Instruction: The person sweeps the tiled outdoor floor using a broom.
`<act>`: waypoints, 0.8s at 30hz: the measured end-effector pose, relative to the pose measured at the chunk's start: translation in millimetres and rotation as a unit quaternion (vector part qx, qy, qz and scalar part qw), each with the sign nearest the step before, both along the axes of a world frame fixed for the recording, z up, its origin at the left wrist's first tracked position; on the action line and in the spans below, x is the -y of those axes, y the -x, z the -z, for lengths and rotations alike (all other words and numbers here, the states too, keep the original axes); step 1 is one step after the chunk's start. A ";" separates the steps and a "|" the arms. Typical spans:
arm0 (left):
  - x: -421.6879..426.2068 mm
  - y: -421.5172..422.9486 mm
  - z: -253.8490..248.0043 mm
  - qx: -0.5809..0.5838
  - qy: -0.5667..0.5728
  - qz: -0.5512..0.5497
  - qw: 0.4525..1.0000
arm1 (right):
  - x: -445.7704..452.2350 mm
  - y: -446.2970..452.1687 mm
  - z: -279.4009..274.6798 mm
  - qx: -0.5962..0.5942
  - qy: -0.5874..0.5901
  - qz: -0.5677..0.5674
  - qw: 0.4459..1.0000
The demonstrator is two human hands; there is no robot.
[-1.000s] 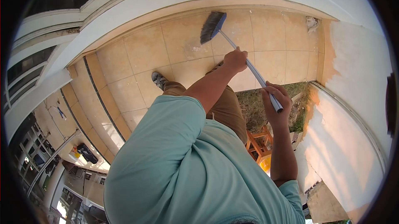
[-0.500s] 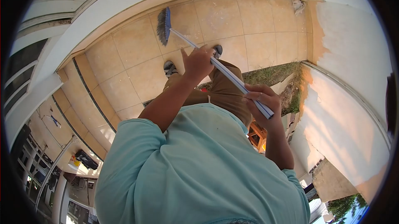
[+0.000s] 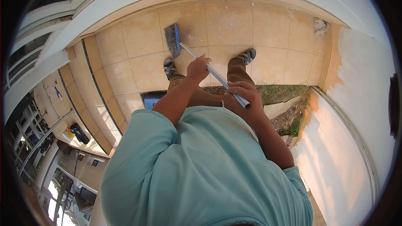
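- On tiled floor (image 3: 228, 25): broom head (image 3: 172, 41), just ahead of left foot (image 3: 169, 69)
- In floor's far right corner: wad (image 3: 320, 26)
- Left of floor: steps (image 3: 78, 73)
- Right of floor: wall (image 3: 360, 62)

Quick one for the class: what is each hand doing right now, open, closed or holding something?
Left hand: closed, holding the broom handle nearer the brush head.
Right hand: closed around the same handle near its top end.
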State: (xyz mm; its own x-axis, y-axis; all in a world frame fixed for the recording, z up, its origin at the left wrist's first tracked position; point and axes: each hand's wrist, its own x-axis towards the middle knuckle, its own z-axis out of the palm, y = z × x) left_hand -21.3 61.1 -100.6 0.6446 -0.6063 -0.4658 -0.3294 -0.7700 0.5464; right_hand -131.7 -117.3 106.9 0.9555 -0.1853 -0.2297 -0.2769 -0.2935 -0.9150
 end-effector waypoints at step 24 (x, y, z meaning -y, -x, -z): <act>186.0 4.4 -128.4 0.016 0.064 0.104 0.992 | 136.6 32.4 -134.3 0.015 0.136 0.003 0.991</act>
